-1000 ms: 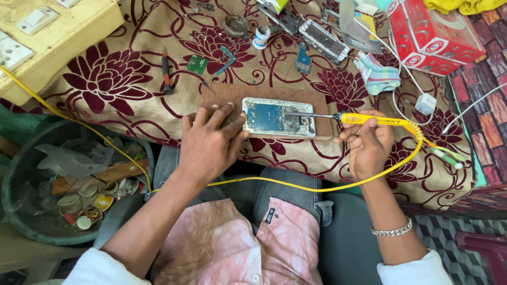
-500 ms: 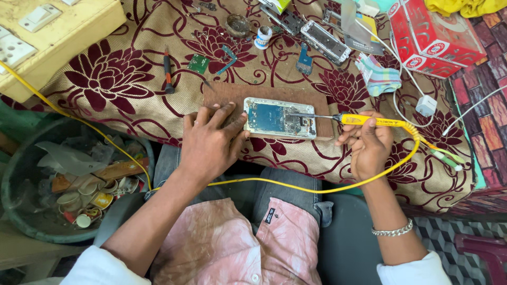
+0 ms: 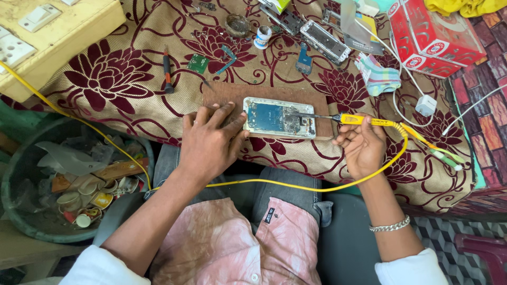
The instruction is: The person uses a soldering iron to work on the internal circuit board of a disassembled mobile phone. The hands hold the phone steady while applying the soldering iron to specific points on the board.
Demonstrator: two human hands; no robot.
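Soldering in hand on opened phone [image 3: 280, 117].
Left hand [image 3: 208, 145] lies flat, bracing it; right hand [image 3: 362, 148] grips yellow soldering iron [image 3: 364, 120], needing a steady tip.

At about twelve o'clock, the top edge cut off the red box [image 3: 430, 31] and yellow cloth [image 3: 465, 6]. The left hand [image 3: 208, 142] hid part of the brown board [image 3: 232, 95].

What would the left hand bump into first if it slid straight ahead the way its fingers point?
Probably the opened phone: the left hand points up and right, with its fingers already at the phone's left edge.
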